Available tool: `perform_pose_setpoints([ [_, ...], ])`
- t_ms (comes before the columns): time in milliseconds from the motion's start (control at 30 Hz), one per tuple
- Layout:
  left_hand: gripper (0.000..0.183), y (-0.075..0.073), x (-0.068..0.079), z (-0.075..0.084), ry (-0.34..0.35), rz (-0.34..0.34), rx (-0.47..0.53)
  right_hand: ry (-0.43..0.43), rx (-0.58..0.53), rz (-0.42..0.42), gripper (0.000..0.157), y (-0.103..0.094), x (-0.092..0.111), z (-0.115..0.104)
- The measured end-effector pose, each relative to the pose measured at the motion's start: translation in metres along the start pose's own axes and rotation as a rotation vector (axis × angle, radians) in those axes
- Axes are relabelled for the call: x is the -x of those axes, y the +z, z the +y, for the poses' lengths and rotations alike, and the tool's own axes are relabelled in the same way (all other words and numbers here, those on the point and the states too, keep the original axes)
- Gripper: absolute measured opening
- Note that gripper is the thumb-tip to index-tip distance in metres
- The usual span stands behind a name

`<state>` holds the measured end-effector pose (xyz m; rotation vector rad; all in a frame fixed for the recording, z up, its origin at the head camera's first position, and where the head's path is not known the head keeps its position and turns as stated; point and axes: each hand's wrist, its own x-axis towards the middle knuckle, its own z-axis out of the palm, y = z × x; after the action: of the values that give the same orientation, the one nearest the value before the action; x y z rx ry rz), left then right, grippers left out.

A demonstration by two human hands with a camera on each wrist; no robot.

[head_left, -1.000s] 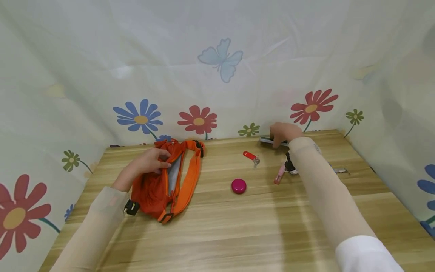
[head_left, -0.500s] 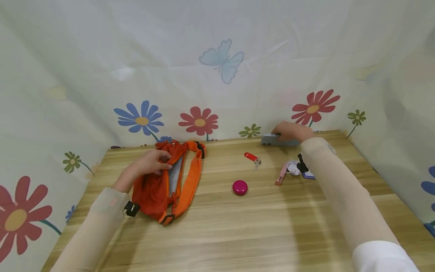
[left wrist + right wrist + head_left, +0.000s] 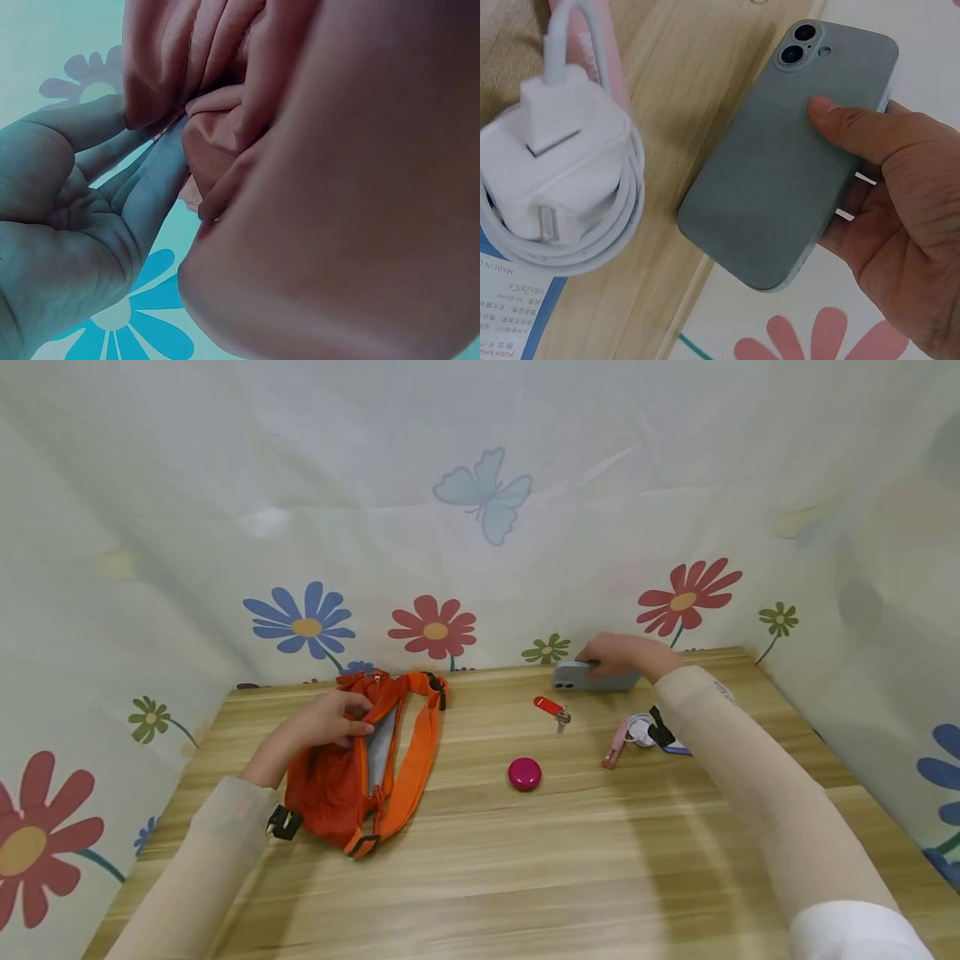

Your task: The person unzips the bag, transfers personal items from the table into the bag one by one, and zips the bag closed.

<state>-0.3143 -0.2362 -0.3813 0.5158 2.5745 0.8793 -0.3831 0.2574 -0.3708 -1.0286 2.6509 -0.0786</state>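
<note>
Right hand (image 3: 915,210) grips the grey-blue phone (image 3: 776,161), thumb on its back; phone tilted up near the back of the bench (image 3: 525,868). Left hand (image 3: 322,722) pinches the lip of the orange bag (image 3: 326,789), its mouth parted. Step in hand, likely: picking up the phone. Next move probably calls for carrying it leftward past the red-tagged keys (image 3: 553,707).

Beige oversleeves (image 3: 750,785), white sleeve (image 3: 858,931), black cameras (image 3: 284,822)
</note>
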Motion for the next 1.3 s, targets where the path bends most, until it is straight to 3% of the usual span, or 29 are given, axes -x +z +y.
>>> perform_pose_setpoints([
  [400, 0.030, 0.000, -0.002, -0.003, -0.020, 0.005, -0.001, -0.041, -0.001, 0.023, 0.019, 0.001, -0.007, -0.006],
  [633, 0.029, 0.000, 0.000, 0.000, -0.013, 0.009, -0.004, -0.018, -0.029, 0.063, 0.017, 0.004, -0.004, -0.012],
  [833, 0.029, 0.001, 0.002, 0.000, -0.013, 0.007, -0.002, 0.032, -0.095, 0.130, 0.007, 0.011, -0.001, -0.017],
  [1067, 0.030, 0.002, 0.001, -0.004, -0.004, 0.012, 0.000, 0.062, -0.082, 0.208, 0.019, 0.013, 0.004, -0.027],
  [1300, 0.031, 0.003, 0.001, -0.002, -0.014, 0.018, -0.001, 0.051, -0.055, 0.300, 0.015, 0.010, 0.013, -0.035],
])
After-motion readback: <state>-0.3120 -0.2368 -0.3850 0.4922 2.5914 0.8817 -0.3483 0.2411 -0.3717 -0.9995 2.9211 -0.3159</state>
